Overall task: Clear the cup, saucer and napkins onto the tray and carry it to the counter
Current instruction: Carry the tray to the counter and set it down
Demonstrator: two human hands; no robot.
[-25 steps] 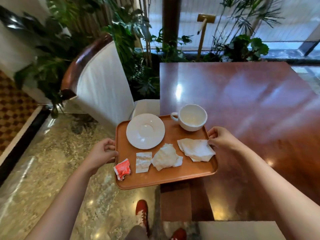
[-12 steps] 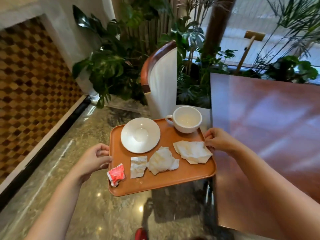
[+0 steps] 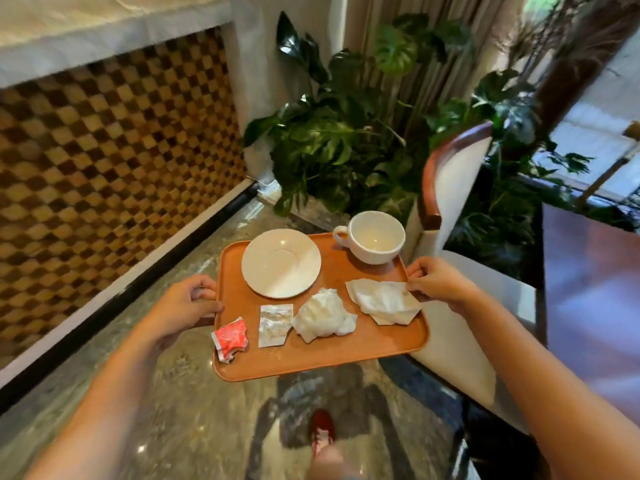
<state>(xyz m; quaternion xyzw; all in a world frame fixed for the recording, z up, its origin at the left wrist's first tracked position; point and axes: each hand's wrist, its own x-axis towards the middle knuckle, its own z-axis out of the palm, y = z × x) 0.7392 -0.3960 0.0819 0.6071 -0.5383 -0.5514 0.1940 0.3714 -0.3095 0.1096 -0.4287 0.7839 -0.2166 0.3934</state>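
Note:
I hold an orange tray (image 3: 332,358) level in the air over the marble floor. My left hand (image 3: 188,301) grips its left edge and my right hand (image 3: 438,280) grips its right edge. On the tray stand a white cup (image 3: 375,239) at the far right and a white saucer (image 3: 281,262) to its left. A flat napkin (image 3: 382,301) lies by my right hand, a crumpled napkin (image 3: 323,320) sits in the middle. A white sachet (image 3: 274,323) and a torn red sachet (image 3: 229,337) lie near the left front corner.
A white chair with a wooden rim (image 3: 453,188) stands just right of the tray. The red-brown table (image 3: 592,289) is at the far right. Leafy plants (image 3: 346,140) fill the corner ahead. A counter with a checkered front (image 3: 104,161) runs along the left. My red shoe (image 3: 322,427) is below.
The view has swung left, away from the table. The tray has come off the table and now hangs over the floor, with the checkered counter front coming into view.

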